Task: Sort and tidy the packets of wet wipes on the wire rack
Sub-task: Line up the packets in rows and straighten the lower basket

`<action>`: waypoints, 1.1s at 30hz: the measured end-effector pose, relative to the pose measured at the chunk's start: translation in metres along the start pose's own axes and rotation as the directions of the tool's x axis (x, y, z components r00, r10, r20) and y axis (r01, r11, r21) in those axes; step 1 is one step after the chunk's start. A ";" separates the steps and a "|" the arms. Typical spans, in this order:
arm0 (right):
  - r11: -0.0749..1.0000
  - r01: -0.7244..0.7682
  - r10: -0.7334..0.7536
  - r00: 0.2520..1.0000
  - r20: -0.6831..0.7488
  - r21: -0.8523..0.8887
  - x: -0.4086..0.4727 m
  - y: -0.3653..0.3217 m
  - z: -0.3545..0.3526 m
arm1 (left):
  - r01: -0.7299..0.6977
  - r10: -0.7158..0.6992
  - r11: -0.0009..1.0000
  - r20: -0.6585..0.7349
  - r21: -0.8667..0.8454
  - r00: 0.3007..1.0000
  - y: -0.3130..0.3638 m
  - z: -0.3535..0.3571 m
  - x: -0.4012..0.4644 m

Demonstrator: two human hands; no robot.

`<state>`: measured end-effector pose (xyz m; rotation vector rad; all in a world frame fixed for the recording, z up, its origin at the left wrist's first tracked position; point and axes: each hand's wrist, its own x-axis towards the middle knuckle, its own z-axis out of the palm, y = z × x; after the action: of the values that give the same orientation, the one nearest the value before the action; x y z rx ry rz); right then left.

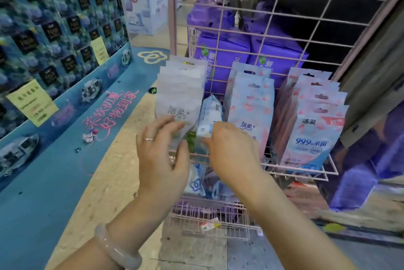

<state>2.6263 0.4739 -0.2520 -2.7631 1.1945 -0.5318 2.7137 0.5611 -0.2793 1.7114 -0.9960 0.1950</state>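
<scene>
Pink wire rack (247, 29), three hanging rows of wet-wipe packets. Right row, pink packets (314, 121): stacked evenly, judged done. Middle row (251, 105): aligned. Left row, white-green packets (181, 92): left hand (161, 145), fingers loosely spread, rests on front packet, no firm hold apparent. Stray blue packet (209, 116) wedged between left and middle rows; right hand (229, 145) curls around its lower end. Lower shelf (209, 215): loose blue packets (196, 182) lying unsorted, judged remaining work.
</scene>
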 end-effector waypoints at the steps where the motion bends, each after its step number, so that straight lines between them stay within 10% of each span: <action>1: 0.999 0.031 -0.030 1.000 -0.002 0.025 0.001 0.002 -0.001 | -0.055 0.054 0.991 0.013 0.119 0.998 -0.006 0.000 0.005; 11: 0.800 0.240 0.002 0.916 -0.401 0.550 0.004 0.033 -0.076 | 0.023 -0.063 0.984 0.228 0.174 0.972 -0.020 0.004 0.008; 19: 0.306 0.094 0.164 0.975 -0.150 0.947 -0.101 0.065 -0.087 | -0.509 0.560 0.811 0.130 -0.287 0.819 0.018 0.016 -0.062; 23: 0.247 -0.218 0.340 0.932 0.127 0.944 -0.130 0.080 -0.027 | 0.248 0.096 0.859 0.617 -0.448 0.781 0.010 0.037 -0.106; 26: 0.339 -0.460 0.501 0.826 0.256 0.820 -0.138 0.107 0.026 | 0.596 -0.240 0.720 0.678 -0.356 0.695 -0.006 0.063 -0.127; 33: -0.135 -0.682 0.474 0.592 0.652 0.718 -0.167 0.117 0.092 | 0.933 -0.554 -0.210 0.822 -0.292 0.132 0.006 0.111 -0.139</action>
<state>2.4716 0.5078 -0.4100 -0.9056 1.2206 -0.5710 2.5841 0.5379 -0.3989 1.0492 0.1209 -1.4562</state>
